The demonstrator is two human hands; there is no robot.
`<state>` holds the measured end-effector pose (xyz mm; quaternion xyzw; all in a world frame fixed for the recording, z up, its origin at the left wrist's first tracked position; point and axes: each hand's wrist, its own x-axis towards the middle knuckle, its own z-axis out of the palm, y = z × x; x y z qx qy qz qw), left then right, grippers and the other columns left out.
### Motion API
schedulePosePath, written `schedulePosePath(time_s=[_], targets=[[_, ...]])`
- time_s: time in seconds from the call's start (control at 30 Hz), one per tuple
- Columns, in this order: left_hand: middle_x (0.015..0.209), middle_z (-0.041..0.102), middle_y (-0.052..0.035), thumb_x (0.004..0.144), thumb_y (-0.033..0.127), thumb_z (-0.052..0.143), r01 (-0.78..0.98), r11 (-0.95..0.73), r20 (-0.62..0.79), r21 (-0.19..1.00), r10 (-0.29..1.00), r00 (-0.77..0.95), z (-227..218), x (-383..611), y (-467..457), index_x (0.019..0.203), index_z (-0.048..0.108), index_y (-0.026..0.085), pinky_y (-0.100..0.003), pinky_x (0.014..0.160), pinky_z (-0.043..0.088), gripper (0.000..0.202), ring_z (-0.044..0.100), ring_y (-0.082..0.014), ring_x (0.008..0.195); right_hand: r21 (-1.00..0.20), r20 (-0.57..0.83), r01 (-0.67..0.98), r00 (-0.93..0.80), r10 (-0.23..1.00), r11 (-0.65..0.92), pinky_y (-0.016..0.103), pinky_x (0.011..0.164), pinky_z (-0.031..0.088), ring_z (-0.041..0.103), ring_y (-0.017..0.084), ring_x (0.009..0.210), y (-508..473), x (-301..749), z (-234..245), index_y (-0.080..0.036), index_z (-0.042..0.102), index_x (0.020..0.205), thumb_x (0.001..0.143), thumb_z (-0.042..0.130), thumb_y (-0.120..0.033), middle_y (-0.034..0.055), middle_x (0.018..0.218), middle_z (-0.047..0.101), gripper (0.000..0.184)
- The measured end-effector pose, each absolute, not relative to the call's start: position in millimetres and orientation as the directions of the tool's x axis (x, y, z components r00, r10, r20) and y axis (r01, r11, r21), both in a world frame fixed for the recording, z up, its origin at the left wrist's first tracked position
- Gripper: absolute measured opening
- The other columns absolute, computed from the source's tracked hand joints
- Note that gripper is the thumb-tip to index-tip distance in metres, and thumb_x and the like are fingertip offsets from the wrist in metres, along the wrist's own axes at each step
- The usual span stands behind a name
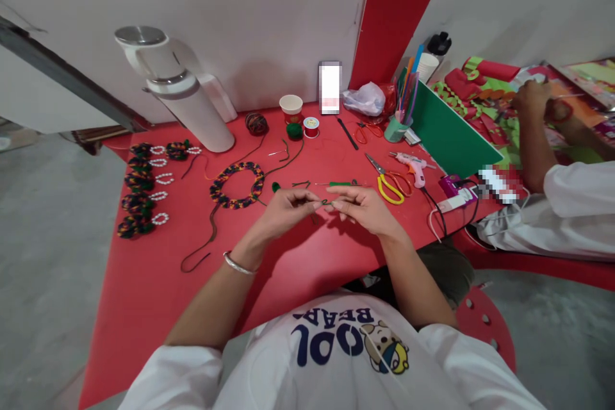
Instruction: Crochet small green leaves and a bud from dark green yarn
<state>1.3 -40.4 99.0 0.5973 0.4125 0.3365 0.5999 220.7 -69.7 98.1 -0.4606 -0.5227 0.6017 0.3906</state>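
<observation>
Two hands pinch a bit of green cord.
From far off, I look down through the head camera and call the cord the middle of my clock. The left hand (293,204) and the right hand (361,207) each have thumb and finger squeezed together on the green cord (325,202), with a small loop in the gap between them. The cord is held over the red table (158,307). Just past the right hand, at 1 o'clock, is a thin tool with a green handle (340,184). A braided ring (214,197) lies at 9 o'clock. Scissors with yellow and orange handles (391,193) lie between 2 and 3, with a pink glue gun (417,170) behind them. Farther out, a red spool (311,131) is near 12, and a tall white flask (192,109) stands at 10. Far off at 2 is another person's hand (532,95).
</observation>
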Motion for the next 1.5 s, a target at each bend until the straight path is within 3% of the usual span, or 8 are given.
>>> schedulePosePath(time_s=[0.23,0.6,0.8,0.93,1.1,1.27,1.33,1.5], targets=[[0.07,0.073,-0.0039,0.069,0.039,0.088,0.067,0.115,-0.131,0.991,0.933,0.335,98.5,-2.0,-39.6,0.081,0.083,0.017,-0.027,0.059,0.046,0.025,0.057,-0.0123,0.06,-0.995,-0.081,-0.041,-0.135,0.988,-0.087,0.022,0.049,0.043,0.058,0.009,0.058,-68.3,224.5,90.8,-0.026,0.077,0.122,0.083,0.081,-0.036,0.0014,0.089,0.081,0.041],[0.068,0.073,-0.0026,0.066,0.033,0.087,-0.006,0.176,-0.168,0.984,0.95,0.265,96.9,-4.0,-41.0,0.074,0.082,0.017,-0.026,0.065,0.046,0.019,0.056,-0.0111,0.061,-0.981,-0.056,-0.186,0.034,0.998,-0.049,0.02,0.048,0.043,0.066,0.011,0.066,-65.5,225.6,91.2,-0.025,0.079,0.106,0.073,0.088,-0.039,0.0009,0.083,0.08,0.038],[0.072,0.076,-0.0052,0.066,0.034,0.086,0.025,0.119,-0.122,0.993,0.967,0.223,101.1,-7.4,-39.6,0.075,0.082,0.017,-0.027,0.066,0.048,0.02,0.06,-0.0133,0.064,-0.996,-0.071,0.053,-0.114,0.991,-0.065,0.023,0.055,0.051,0.068,0.011,0.064,-70.9,226.4,95.9,-0.023,0.081,0.104,0.08,0.081,-0.035,0.0013,0.081,0.08,0.026],[0.071,0.075,-0.0057,0.068,0.033,0.082,0.122,0.03,-0.056,0.992,0.975,0.217,105.1,-15.5,-37.7,0.074,0.082,0.016,-0.026,0.062,0.047,0.019,0.06,-0.014,0.063,-0.991,-0.031,0.131,0.019,0.999,-0.033,0.027,0.06,0.055,0.072,0.015,0.069,-70.4,237.1,93.8,-0.022,0.081,0.104,0.081,0.078,-0.035,0.0027,0.082,0.081,0.026],[0.07,0.074,-0.0056,0.076,0.031,0.075,0.221,-0.117,0.058,0.968,0.965,0.255,108.4,-17.5,-39.2,0.077,0.082,0.015,-0.025,0.057,0.042,0.018,0.056,-0.0128,0.061,-0.938,0.024,0.344,-0.015,1.0,0.028,0.03,0.069,0.059,0.073,0.015,0.076,-72.7,237.8,102.8,-0.027,0.079,0.119,0.085,0.075,-0.029,0.0063,0.108,0.083,0.034],[0.07,0.074,-0.0052,0.081,0.029,0.072,0.221,-0.212,0.141,0.952,0.944,0.299,111.7,-12.5,-42.9,0.078,0.082,0.016,-0.024,0.057,0.043,0.017,0.058,-0.0128,0.061,-0.988,-0.152,0.043,-0.278,0.949,-0.146,0.025,0.053,0.056,0.068,0.012,0.061,-73.3,207.1,112.0,-0.028,0.071,0.136,0.082,0.083,-0.039,0.0009,0.09,0.081,0.057],[0.071,0.075,-0.0053,0.083,0.029,0.072,0.2,-0.239,0.175,0.95,0.94,0.294,112.2,-11.8,-43.8,0.079,0.082,0.017,-0.024,0.058,0.045,0.017,0.061,-0.0132,0.062,-0.972,-0.182,-0.081,-0.332,0.926,-0.22,0.024,0.053,0.057,0.074,0.015,0.072,-70.2,195.7,107.6,-0.024,0.077,0.121,0.078,0.086,-0.042,0.0028,0.093,0.082,0.048],[0.066,0.073,-0.0047,0.081,0.03,0.077,0.162,-0.272,0.232,0.949,0.946,0.225,109.7,-10.2,-44.6,0.073,0.08,0.017,-0.025,0.056,0.046,0.015,0.061,-0.0135,0.057,-0.903,-0.269,-0.214,-0.395,0.878,-0.373,0.017,0.044,0.047,0.068,0.01,0.059,-65.8,187.1,91.1,-0.019,0.079,0.085,0.072,0.091,-0.048,0.0017,0.072,0.077,0.034]])
